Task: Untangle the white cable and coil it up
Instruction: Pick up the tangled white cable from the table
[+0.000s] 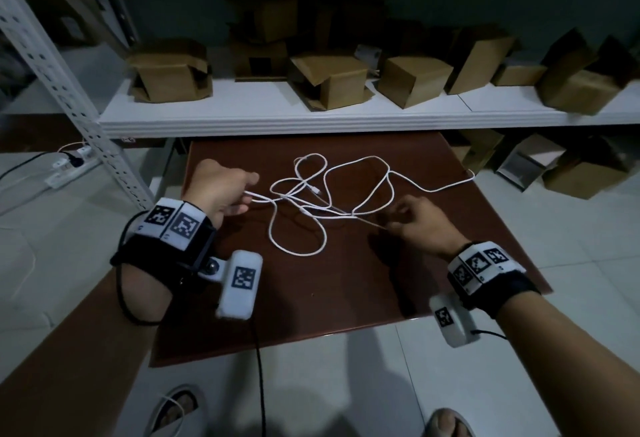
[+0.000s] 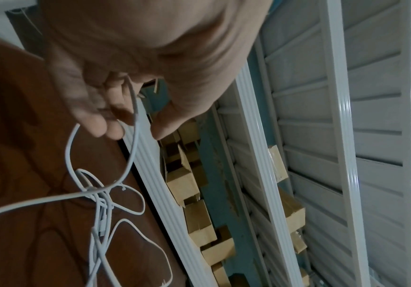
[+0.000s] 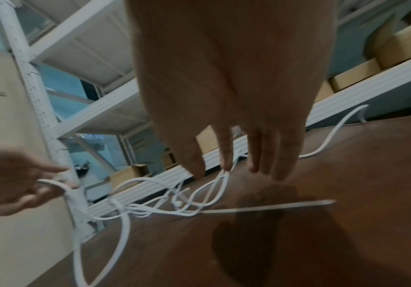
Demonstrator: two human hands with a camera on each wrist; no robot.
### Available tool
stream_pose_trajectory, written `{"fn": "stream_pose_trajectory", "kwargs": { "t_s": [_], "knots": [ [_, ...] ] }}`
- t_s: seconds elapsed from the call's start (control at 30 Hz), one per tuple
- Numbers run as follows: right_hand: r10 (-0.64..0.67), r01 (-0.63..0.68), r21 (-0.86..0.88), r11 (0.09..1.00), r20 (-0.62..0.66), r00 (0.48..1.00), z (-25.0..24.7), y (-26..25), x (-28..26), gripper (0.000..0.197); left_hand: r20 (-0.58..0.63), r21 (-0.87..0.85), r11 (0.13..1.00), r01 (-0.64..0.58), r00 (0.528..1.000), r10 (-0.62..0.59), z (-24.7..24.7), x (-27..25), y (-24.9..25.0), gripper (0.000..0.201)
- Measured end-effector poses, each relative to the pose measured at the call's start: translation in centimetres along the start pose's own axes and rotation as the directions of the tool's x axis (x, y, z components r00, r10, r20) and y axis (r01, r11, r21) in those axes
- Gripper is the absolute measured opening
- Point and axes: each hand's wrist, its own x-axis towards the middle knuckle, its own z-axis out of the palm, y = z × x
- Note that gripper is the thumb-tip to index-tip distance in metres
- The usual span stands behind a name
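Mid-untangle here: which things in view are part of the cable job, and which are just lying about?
Job:
white cable, tangled on the brown table
left hand, gripping a strand
right hand, reaching at the tangle

Lying about:
cardboard boxes on the white shelf
power strip on the floor

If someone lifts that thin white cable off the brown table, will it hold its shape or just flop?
Probably flop: the thin white cable lies in loose, crossing loops on the brown table and curves limply from the left hand gripping it. It looks light, so one pull would likely drag the whole tangle. The crossings near the right hand may snag.
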Motion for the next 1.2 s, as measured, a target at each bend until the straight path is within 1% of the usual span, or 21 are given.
{"fn": "stream_pose_trajectory", "kwargs": {
  "t_s": [0.03,0.07,0.1,0.17,0.27,0.33,0.37,0.43,0.5,0.53,0.63,0.67,0.7,0.77,0.83,0.93,1.0,1.03,1.1,1.13,1.2],
  "knots": [
    [0.049,-0.050,-0.010,0.999,-0.078,0.996,-0.7,1.0,0.5,0.033,-0.014,0.049,0.999,-0.008,1.000,0.009,-0.3,0.2,-0.1,0.013],
    [0.092,-0.095,-0.016,0.995,-0.130,0.987,-1.3,1.9,1.0,0.037,-0.026,0.113,0.994,-0.014,0.999,0.017,-0.6,0.5,-0.3,0.009],
    [0.138,-0.144,-0.028,0.989,-0.151,0.979,-1.6,2.8,1.4,0.044,-0.036,0.181,0.983,-0.022,0.999,0.029,-0.9,0.7,-0.4,0.007],
    [0.200,-0.212,-0.060,0.975,-0.161,0.967,-2.0,4.1,2.0,0.058,-0.030,0.322,0.946,-0.038,0.998,0.050,-1.6,1.1,-0.7,0.010],
    [0.208,-0.224,-0.076,0.972,-0.175,0.962,-1.6,5.3,2.8,0.073,0.024,0.495,0.869,-0.022,1.000,0.012,-2.2,1.2,-0.9,0.012],
    [0.197,-0.216,-0.126,0.968,-0.153,0.968,-1.1,5.6,3.3,0.084,0.044,0.525,0.851,-0.019,0.999,-0.005,-2.2,1.2,-0.8,0.024],
    [0.191,-0.212,-0.168,0.963,-0.136,0.972,-0.9,5.6,3.6,0.086,0.044,0.520,0.854,-0.019,0.999,-0.005,-2.2,1.1,-0.6,0.030],
    [0.185,-0.206,-0.264,0.942,-0.100,0.978,-0.7,5.6,3.9,0.081,0.035,0.494,0.870,-0.008,0.999,-0.011,-2.0,1.0,-0.3,0.036],
    [0.170,-0.190,-0.315,0.930,-0.091,0.981,-0.6,5.5,4.4,0.070,0.028,0.479,0.878,-0.001,1.000,-0.014,-2.1,1.0,0.0,0.044],
    [0.144,-0.171,-0.323,0.931,-0.105,0.984,-0.6,5.5,4.5,0.061,0.028,0.479,0.878,-0.003,1.000,-0.013,-2.2,1.0,0.0,0.046],
    [0.029,-0.094,-0.316,0.944,-0.205,0.978,-0.5,5.0,4.3,0.023,0.037,0.479,0.878,0.002,0.999,-0.022,-2.1,1.2,0.1,0.050],
    [0.013,-0.085,-0.313,0.946,-0.225,0.974,-0.4,4.8,4.0,0.013,0.042,0.475,0.880,0.003,0.999,-0.026,-2.0,1.2,0.1,0.050],
    [0.003,-0.077,-0.326,0.942,-0.221,0.975,-0.4,4.6,3.7,0.009,0.046,0.470,0.882,0.001,0.999,-0.026,-1.8,1.1,0.1,0.051],
    [-0.022,-0.051,-0.381,0.923,-0.186,0.982,-0.5,4.1,3.1,0.014,0.054,0.457,0.890,-0.006,0.998,-0.021,-1.3,1.0,0.2,0.052],
    [-0.053,-0.036,-0.412,0.910,-0.203,0.978,-1.1,3.7,2.7,0.018,0.065,0.439,0.898,-0.008,0.998,-0.022,-0.9,1.0,0.1,0.051],
    [-0.126,-0.011,-0.401,0.916,-0.315,0.940,-3.3,2.6,2.0,0.023,0.084,0.446,0.894,-0.032,0.996,-0.007,-0.5,0.6,0.3,0.050],
    [-0.183,0.019,-0.393,0.919,-0.386,0.904,-5.0,1.8,1.4,0.020,0.087,0.493,0.868,-0.058,0.996,0.017,-0.3,-0.1,0.6,0.049],
    [-0.196,0.030,-0.373,0.927,-0.417,0.888,-5.7,1.2,1.1,0.018,0.085,0.524,0.849,-0.071,0.996,0.030,-0.1,-0.5,0.8,0.051],
    [-0.193,0.055,-0.289,0.956,-0.474,0.859,-6.6,0.0,0.3,0.017,0.099,0.560,0.824,-0.083,0.995,0.032,0.3,-1.1,1.2,0.065],
    [-0.187,0.071,-0.242,0.968,-0.502,0.845,-7.0,-0.7,-0.1,0.016,0.115,0.551,0.829,-0.091,0.993,0.033,0.6,-1.4,1.4,0.072],
    [-0.134,0.088,-0.109,0.990,-0.550,0.824,-7.5,-1.9,-0.9,0.015,0.159,0.497,0.859,-0.122,0.986,0.048,1.3,-1.8,1.8,0.080]
  ]
}}
